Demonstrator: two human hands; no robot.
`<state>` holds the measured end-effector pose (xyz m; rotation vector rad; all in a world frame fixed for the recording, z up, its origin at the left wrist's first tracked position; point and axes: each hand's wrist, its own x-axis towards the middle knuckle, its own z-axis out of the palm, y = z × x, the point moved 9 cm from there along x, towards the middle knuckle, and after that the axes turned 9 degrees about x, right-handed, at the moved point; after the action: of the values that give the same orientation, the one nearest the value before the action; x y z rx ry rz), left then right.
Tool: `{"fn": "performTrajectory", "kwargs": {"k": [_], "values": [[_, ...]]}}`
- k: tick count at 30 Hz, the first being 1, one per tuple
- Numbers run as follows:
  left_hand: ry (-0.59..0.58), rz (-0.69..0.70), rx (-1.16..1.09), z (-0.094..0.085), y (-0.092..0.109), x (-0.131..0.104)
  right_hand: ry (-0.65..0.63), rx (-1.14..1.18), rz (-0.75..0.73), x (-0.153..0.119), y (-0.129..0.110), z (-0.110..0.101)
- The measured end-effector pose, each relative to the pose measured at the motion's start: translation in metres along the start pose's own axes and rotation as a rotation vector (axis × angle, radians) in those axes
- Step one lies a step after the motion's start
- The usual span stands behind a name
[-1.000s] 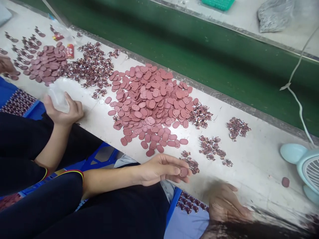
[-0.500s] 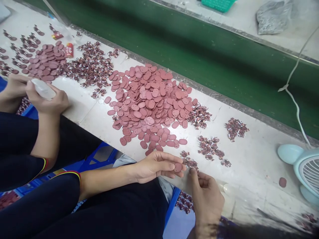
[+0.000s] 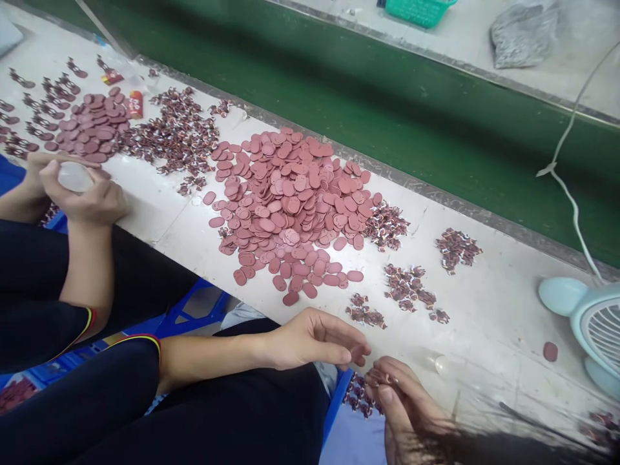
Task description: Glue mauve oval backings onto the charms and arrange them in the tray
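Observation:
My left hand [image 3: 314, 341] reaches over the table's front edge, its fingers curled round a reddish-brown oval disc [image 3: 357, 354] partly hidden by the fingertips. Close by on the right, my right hand [image 3: 411, 407] pinches a small dark-brown figure piece [image 3: 382, 377] between thumb and fingers. Its exact shape is hard to make out. Just above both hands lies a small cluster of similar brown figure pieces [image 3: 365, 313]. A large heap of reddish oval discs [image 3: 295, 194], some with small holes, covers the middle of the table.
At left, a co-worker's hands [image 3: 90, 197] hold a whitish object [image 3: 75, 175]. Beyond them are more discs [image 3: 94, 126] and standing assembled figures [image 3: 46, 103]. A light-blue fan [image 3: 598, 329] stands at right. Below, figure pieces [image 3: 358, 394] lie in a blue-edged container.
My right hand has lifted a figure piece from the small cluster and drawn back toward me. My left hand has moved slightly down and right with its disc, turning it edge-on.

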<state>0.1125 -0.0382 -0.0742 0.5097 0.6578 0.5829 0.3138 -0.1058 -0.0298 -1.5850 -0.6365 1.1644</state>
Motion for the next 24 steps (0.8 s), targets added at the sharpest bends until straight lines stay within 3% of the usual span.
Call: {"fn": "performTrajectory", "kwargs": {"k": [3, 7, 15, 20, 24], "values": [[-0.005, 0.012, 0.028, 0.0, -0.003, -0.001, 0.019, 0.033, -0.002, -0.009, -0.017, 0.022], [-0.016, 0.028, 0.047, 0.001, -0.005, -0.001, 0.037, -0.073, -0.049, -0.008, -0.031, 0.032], [0.033, 0.057, 0.008, -0.002, -0.009, 0.004, 0.038, -0.039, -0.029, -0.007, -0.038, 0.042], [0.089, 0.079, 0.075, -0.001, -0.007, 0.004, 0.036, 0.037, 0.025, -0.002, -0.027, 0.04], [0.102, 0.09, 0.092, 0.0, -0.002, 0.002, -0.031, 0.037, -0.069, 0.005, -0.03, 0.039]]}}
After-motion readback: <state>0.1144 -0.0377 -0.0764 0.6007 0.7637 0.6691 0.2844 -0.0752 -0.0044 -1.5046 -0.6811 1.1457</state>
